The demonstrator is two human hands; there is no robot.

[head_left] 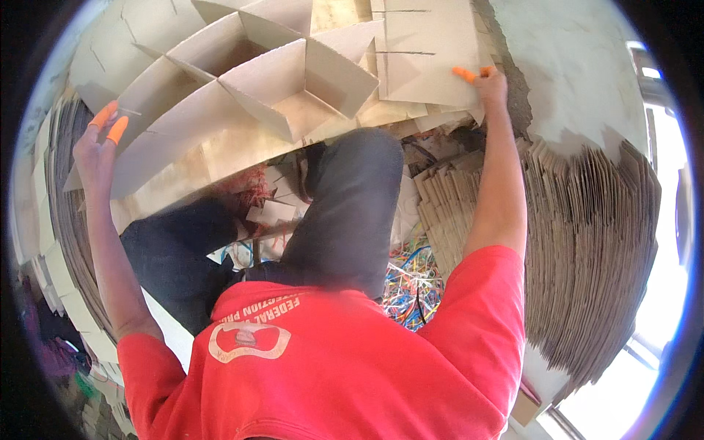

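A cardboard divider grid (334, 77) of interlocked strips stands open on a pale board (220, 158) before me, forming several square cells. At its left end, my left hand (95, 150) pinches a slotted strip; orange covers sit on two of its fingertips. On the far right, my right hand (490, 89), also with orange fingertip covers, grips the edge of a wide flat cardboard strip (429, 51) with cut slots. That strip leans at the right end of the grid. My right thumb is partly hidden.
A tall stack of cardboard sheets (587, 242) stands to the right, with another stack (70, 198) on the left. Under my legs lie tangled coloured strands (414, 282) and cardboard scraps (271, 213). A pale wall (579, 81) rises at the far right.
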